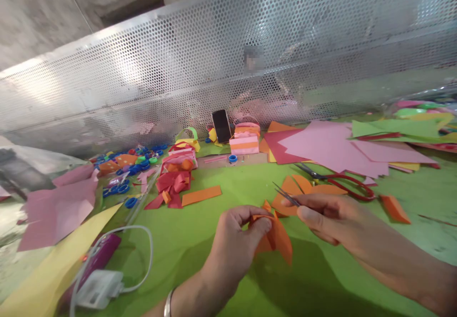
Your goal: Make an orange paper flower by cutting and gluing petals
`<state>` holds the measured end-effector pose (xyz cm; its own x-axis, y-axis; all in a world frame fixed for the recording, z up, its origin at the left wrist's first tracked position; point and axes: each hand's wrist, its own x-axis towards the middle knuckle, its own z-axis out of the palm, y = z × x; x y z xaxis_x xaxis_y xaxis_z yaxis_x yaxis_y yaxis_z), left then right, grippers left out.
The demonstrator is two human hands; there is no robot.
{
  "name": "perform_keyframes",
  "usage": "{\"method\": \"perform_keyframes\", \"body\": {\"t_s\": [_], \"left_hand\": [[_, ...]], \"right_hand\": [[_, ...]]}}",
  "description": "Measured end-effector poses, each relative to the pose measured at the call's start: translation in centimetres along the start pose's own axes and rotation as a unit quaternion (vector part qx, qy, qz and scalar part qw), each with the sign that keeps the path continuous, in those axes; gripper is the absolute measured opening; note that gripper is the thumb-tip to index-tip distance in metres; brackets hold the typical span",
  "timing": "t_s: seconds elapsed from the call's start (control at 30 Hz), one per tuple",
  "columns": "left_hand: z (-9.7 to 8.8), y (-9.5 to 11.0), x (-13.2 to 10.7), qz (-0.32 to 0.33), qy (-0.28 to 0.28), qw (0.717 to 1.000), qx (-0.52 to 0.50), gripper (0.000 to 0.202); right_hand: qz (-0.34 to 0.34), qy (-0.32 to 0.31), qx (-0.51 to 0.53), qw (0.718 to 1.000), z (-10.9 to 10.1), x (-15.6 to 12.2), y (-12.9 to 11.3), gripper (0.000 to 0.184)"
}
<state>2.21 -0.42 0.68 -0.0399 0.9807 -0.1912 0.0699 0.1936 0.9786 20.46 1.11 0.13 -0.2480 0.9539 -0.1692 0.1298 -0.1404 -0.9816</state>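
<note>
My left hand [237, 243] pinches a folded piece of orange paper [282, 241] between thumb and fingers, low over the green tabletop. To its right, my right hand [330, 214] is closed around a pair of dark, slim-tipped tweezers [288, 196]. Their points reach up and left, apart from the held paper. Cut orange paper pieces [289, 188] lie behind the tweezers, partly covered by my fingers. Just beyond my right hand rest red-handled scissors [352, 183]. A flat orange strip [202, 195] is left of my hands.
Coloured paper sheets [328, 145] are heaped at the back right. Red paper scraps [173, 183], small paper baskets [244, 141] and a phone [221, 126] stand along the back, before a perforated metal panel [200, 60]. A white charger [100, 288] with a looping cable lies front left.
</note>
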Motion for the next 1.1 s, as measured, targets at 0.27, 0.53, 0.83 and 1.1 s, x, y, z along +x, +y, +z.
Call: {"method": "perform_keyframes", "body": {"t_s": [0.27,0.53,0.83,1.1], "left_hand": [[0.3,-0.4,-0.3,-0.075,-0.039,0.991,-0.103,0.035],[0.1,-0.7,-0.3,-0.033,-0.042,0.994,-0.094,0.023],[-0.3,-1.0,-0.3,0.096,0.065,0.993,0.035,0.041],[-1.1,-0.4,-0.1,0.129,0.096,0.983,0.089,0.023]], "right_hand": [[-0.005,-0.001,-0.083,0.997,1.3,0.1,1.5,0.023],[-0.065,0.025,-0.115,0.991,1.2,0.4,2.2,0.018],[-0.113,0.041,-0.111,0.987,1.5,0.4,2.0,0.02],[-0.113,0.048,-0.112,0.986,0.9,1.2,2.8,0.027]]}}
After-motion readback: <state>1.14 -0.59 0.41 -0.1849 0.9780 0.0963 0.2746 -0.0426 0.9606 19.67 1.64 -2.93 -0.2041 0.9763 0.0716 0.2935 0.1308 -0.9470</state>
